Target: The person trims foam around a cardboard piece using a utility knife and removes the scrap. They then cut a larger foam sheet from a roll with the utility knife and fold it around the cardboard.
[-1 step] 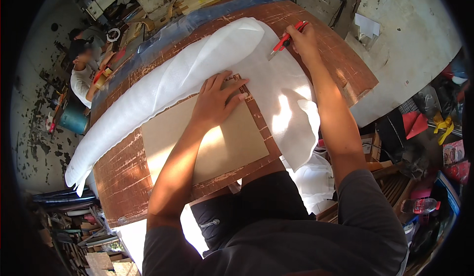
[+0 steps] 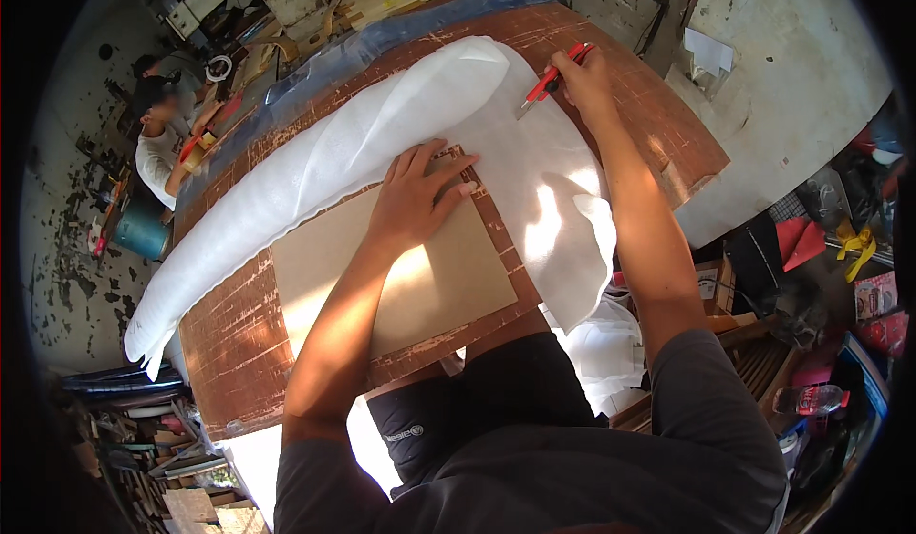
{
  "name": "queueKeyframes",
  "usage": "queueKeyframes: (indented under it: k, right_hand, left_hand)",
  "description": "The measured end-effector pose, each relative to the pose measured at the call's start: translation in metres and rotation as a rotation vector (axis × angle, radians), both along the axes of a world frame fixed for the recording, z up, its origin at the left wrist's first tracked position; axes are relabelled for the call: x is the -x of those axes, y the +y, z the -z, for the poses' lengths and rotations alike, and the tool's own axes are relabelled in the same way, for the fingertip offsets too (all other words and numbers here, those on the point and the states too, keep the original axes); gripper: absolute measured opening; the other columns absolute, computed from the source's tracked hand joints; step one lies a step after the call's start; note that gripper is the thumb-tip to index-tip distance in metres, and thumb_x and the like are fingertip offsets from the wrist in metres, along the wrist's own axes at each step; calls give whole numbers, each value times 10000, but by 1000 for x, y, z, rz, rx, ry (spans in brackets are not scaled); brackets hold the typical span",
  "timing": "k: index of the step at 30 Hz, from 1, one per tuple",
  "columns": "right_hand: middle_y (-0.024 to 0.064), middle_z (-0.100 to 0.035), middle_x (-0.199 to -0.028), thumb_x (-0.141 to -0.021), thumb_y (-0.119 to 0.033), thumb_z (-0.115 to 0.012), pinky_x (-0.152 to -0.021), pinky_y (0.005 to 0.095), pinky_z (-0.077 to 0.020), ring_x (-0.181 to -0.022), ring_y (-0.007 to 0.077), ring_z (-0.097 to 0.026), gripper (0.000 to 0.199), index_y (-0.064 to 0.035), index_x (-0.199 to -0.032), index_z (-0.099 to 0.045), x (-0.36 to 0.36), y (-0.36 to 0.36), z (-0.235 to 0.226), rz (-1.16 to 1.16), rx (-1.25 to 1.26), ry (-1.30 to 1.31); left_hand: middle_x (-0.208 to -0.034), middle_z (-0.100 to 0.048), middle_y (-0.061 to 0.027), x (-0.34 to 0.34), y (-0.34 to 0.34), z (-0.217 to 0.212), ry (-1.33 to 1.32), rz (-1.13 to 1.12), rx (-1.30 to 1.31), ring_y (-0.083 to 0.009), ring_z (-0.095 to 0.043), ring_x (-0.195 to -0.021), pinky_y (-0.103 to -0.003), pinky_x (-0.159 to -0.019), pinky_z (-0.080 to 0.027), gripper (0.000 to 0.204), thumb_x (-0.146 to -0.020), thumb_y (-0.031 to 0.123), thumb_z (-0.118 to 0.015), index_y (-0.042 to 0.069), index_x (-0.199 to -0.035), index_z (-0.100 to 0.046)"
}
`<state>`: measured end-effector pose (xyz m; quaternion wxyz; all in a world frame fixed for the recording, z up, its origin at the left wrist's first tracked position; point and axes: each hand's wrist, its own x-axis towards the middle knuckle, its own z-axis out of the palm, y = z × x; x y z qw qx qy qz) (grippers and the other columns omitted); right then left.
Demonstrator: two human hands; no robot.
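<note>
My left hand point(image 2: 412, 195) lies flat with its fingers spread, near the far right corner of a rectangular tan board point(image 2: 448, 276). Its fingertips reach toward the edge of a white foam sheet point(image 2: 563, 209). The far part of that sheet is folded over into a long, loose roll point(image 2: 315, 152) across the table. At the far right, my right hand point(image 2: 584, 81) is closed round a red utility knife point(image 2: 551, 80). The silver blade tip points down and left over the foam; whether it touches cannot be told.
The scratched brown tabletop point(image 2: 239, 372) has a blue-grey plastic covering point(image 2: 324, 52) along its far edge. Another person point(image 2: 157, 147) is at the left, near a tape roll. Wood offcuts point(image 2: 181, 458) pile up at lower left. A plastic bottle point(image 2: 811, 400) lies among clutter at right.
</note>
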<state>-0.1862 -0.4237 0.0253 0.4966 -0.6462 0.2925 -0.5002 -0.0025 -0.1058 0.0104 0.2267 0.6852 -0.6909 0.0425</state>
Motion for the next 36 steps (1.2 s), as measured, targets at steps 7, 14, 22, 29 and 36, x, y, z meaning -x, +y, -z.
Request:
queueKeyframes:
  k: [7, 14, 22, 29, 36]
  right_hand:
    - [136, -788, -847, -1013, -212, -776, -476, 297, -475, -605, 137, -672, 317, -15, -1095, -542, -5, 3, 1, 26, 33, 1]
    - [177, -786, -842, -961, -156, -803, -661, 361, -630, -733, 227, -783, 337, 39, -1030, -536, -4, 7, -1, 48, 26, -27]
    - [160, -771, -865, -966, -147, -801, -678, 353, -628, -767, 219, -787, 349, 30, -1090, -527, -7, 4, 0, 15, 85, -33]
    - [150, -767, -910, -986, -146, -786, -734, 331, -611, -807, 204, -766, 363, 30, -1155, -517, -9, 6, 0, -11, 91, -17]
    - [150, -777, -903, -984, -164, -788, -746, 335, -609, -815, 202, -772, 370, 27, -1165, -527, -6, 5, 0, -26, 95, -21]
  left_hand:
    - [-1644, -557, -163, 3, -1, -2, 16, -12, 0, -410, -511, -1508, -541, -1282, -404, 437, -1110, 419, -676, 314, -1530, -736]
    - [-1652, -552, -163, 5, -1, -7, 37, -9, -10, -409, -510, -1514, -541, -1282, -405, 435, -1104, 369, -680, 294, -1528, -740]
    - [-1639, -553, -166, 2, 1, -5, 18, 1, -6, -409, -510, -1505, -541, -1273, -413, 459, -1110, 404, -667, 319, -1559, -710]
    - [-1648, -543, -160, 0, -1, -1, -6, 1, -8, -405, -512, -1502, -544, -1278, -408, 466, -1119, 441, -650, 339, -1571, -695]
    - [-1653, -542, -154, -2, -1, 1, -4, 0, 3, -410, -513, -1504, -551, -1283, -405, 462, -1124, 456, -642, 349, -1569, -695]
